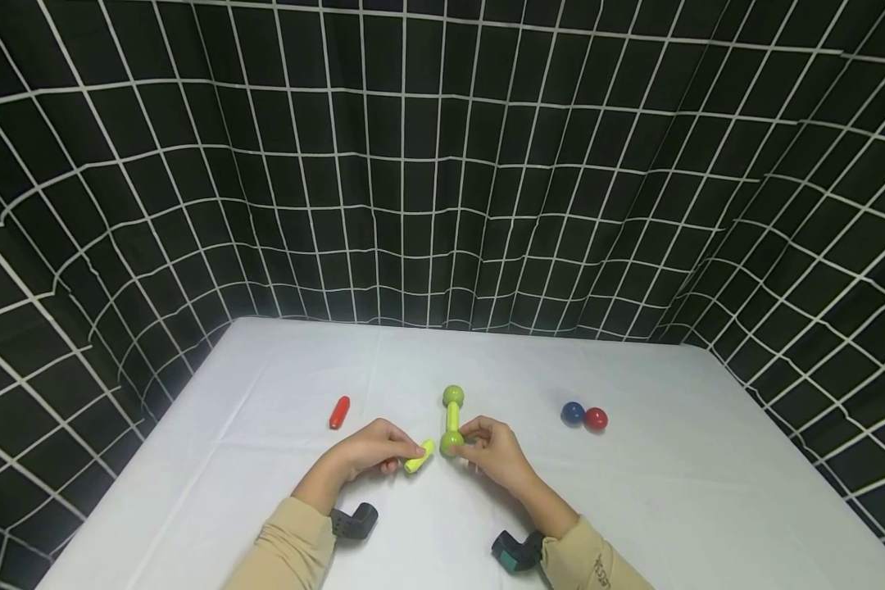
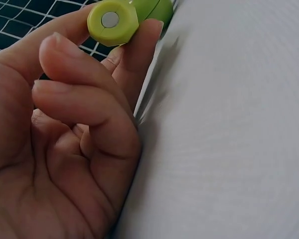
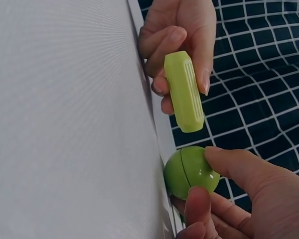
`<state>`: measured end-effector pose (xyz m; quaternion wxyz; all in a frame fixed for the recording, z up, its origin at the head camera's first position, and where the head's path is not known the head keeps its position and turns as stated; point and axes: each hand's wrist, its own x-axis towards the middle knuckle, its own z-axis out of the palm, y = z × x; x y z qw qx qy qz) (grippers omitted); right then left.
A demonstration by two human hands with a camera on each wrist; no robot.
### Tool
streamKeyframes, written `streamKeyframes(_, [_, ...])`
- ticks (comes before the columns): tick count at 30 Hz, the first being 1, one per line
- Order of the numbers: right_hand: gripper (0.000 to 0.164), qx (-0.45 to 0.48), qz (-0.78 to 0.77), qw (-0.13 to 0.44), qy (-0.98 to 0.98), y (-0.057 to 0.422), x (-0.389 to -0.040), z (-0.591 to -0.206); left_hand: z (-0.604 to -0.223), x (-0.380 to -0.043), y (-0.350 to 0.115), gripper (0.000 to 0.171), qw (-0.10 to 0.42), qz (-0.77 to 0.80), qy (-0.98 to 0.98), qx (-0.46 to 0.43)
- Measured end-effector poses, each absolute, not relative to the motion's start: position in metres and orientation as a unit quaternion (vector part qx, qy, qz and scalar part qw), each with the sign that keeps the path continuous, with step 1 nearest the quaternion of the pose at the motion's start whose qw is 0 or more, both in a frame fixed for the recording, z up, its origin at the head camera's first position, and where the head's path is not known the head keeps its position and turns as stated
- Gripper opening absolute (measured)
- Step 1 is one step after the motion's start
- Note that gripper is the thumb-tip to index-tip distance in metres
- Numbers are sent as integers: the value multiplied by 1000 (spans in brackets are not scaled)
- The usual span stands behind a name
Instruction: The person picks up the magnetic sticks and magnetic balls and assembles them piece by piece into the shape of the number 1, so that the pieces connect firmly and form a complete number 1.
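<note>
My left hand [image 1: 372,448] pinches a yellow-green magnetic stick [image 1: 419,457] between thumb and fingertips. A round grey disc shows in the end of this stick [image 2: 111,34] in the left wrist view. To the right, a second yellow-green stick [image 1: 453,416] joins a far green ball [image 1: 453,397] and a near green ball [image 1: 451,444] like a dumbbell on the table. With thumb and fingers my right hand [image 1: 503,459] grips the near ball. In the right wrist view a small gap separates the held stick [image 3: 184,94] from that ball [image 3: 192,172].
A red stick [image 1: 339,412] lies left of the dumbbell shape. Over on the right, a blue ball [image 1: 572,413] and a red ball [image 1: 596,419] sit side by side. The white-covered table [image 1: 708,492] is surrounded by a black curtain [image 1: 457,188] with a white grid.
</note>
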<state>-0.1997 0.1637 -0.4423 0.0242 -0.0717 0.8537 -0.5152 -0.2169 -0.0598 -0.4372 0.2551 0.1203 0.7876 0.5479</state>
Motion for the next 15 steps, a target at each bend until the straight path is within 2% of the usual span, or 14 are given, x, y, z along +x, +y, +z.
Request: streamKeyframes(15, [31,-59,-527,32,847,163,-199,-441,-437,-213,-52,26,245,530,800,137])
